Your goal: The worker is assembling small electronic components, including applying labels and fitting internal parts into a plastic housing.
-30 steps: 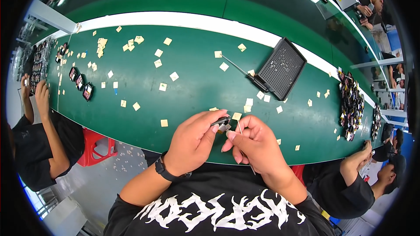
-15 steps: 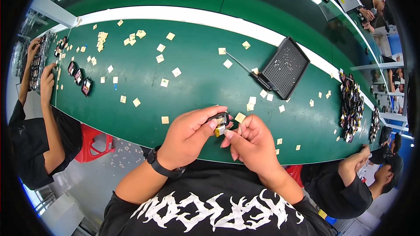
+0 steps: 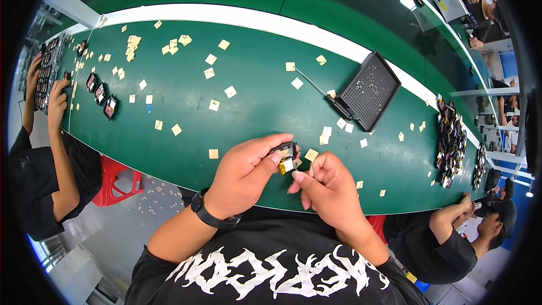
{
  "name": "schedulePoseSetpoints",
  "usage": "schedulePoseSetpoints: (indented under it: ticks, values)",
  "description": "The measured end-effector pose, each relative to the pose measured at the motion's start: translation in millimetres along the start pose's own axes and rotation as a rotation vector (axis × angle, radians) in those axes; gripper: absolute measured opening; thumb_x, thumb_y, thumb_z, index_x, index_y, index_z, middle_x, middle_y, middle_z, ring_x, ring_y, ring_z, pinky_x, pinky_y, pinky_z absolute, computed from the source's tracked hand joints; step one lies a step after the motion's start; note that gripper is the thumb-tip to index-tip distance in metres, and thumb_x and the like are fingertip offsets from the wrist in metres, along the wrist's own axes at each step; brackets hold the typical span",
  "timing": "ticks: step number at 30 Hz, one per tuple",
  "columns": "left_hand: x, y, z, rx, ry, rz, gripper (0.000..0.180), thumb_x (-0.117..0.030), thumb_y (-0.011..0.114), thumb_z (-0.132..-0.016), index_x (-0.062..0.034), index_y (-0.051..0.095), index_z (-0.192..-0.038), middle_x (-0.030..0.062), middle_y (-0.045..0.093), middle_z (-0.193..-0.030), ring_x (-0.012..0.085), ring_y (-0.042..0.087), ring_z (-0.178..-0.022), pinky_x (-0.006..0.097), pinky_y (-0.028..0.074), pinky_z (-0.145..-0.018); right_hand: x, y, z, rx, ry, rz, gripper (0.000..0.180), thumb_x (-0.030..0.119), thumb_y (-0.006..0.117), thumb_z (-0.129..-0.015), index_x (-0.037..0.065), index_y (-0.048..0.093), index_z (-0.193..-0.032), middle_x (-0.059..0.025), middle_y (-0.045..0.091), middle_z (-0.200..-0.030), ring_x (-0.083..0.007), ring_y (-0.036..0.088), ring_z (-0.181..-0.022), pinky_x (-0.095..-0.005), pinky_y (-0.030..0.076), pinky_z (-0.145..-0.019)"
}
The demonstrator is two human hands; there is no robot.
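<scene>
My left hand, with a black band at its wrist, grips a small black-cased electronic device between thumb and fingers. A silver pouch battery with yellow tape hangs from the device's near side. Close on the right, my right hand is closed in a pinch, its thumb tip beside the battery. A thin sliver shows at its fingers, too small to name. Just above those fingers is a pale yellow paper square; whether it is held or lies on the table cannot be made out.
A black perforated tray holding small bits lies beyond my hands, a screwdriver against it. Yellow squares are scattered over the green table. Several devices lie left, a heap right. Co-workers sit at both sides.
Little differs. The view has shifted slightly. My right thumb has drawn slightly away from the battery, which is more exposed now; the left hand keeps its hold on the device.
</scene>
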State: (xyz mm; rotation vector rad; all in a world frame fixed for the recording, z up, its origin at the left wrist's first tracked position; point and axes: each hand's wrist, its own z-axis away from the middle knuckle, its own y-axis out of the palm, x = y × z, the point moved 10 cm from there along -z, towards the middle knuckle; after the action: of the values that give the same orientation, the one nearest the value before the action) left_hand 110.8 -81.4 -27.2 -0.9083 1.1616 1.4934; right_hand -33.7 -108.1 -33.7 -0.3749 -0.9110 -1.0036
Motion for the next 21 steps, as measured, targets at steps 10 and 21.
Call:
schedulePoseSetpoints:
  ticks: [10,21]
  values:
    - [-11.0,-0.4,0.5,0.001,0.131,-0.219,0.033,-0.005,0.050,-0.106,0.0053,0.061,-0.136,0.0144,0.072,-0.121,0.0188,0.070,-0.108,0.031,0.055,-0.094,2.3,-2.8,-3.2,-0.028,-0.057,0.044,0.024,0.002,0.064,-0.102,0.007,0.042,-0.093,-0.0102,0.071,-0.081,-0.0047,0.054,-0.054,-0.0224,0.040,-0.046]
    - [9.7,3.1,1.0,0.038,-0.131,0.285,0.039,-0.009,0.049,-0.108,0.0058,0.053,-0.143,0.0154,0.067,-0.128,0.0205,0.067,-0.116,0.034,0.057,-0.099,11.8,-3.4,1.9,-0.001,-0.263,-0.202,0.021,-0.001,0.067,-0.099,0.005,0.047,-0.104,-0.0096,0.071,-0.086,-0.0043,0.059,-0.062,-0.0214,0.044,-0.050]
